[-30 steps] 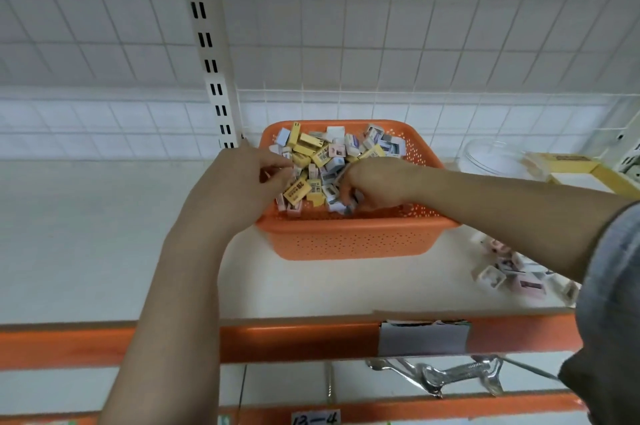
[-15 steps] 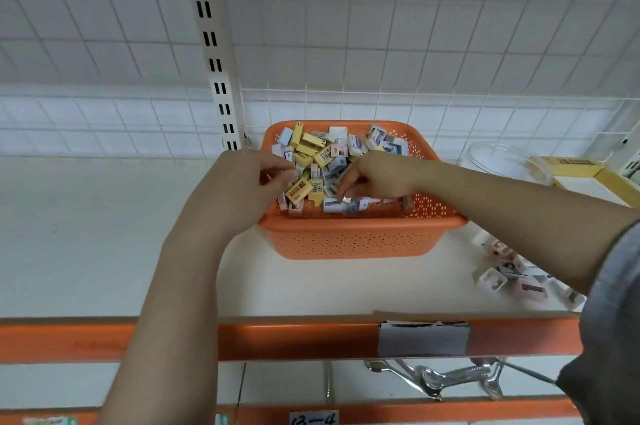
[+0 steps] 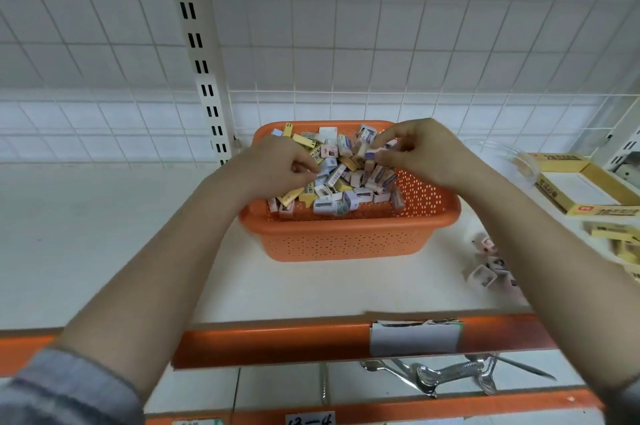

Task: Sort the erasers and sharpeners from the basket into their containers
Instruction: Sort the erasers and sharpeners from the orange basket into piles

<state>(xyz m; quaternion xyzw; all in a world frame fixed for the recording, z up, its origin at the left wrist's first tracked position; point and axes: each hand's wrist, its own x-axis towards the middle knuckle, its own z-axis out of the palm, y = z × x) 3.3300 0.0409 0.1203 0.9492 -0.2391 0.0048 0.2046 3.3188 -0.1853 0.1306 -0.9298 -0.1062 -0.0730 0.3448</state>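
orange basket [image 3: 346, 241] | right hand [image 3: 422, 151] grip pinches eraser [image 3: 369, 152] above pile

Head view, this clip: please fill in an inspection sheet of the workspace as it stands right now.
Surface: white shelf with an orange front rail carrying a paper label.
Job's things: orange basket heaped with small boxed items; a few loose pieces on the shelf to its right; a clear container and a yellow-edged box further right.
Clutter: metal tongs on the level below.
Grippers: left hand has curled fingers in the pile, hold unclear; right hand pinches small pieces above the basket.
Cables: nothing seen.
Surroundings: white wire-grid back panel, slotted upright.
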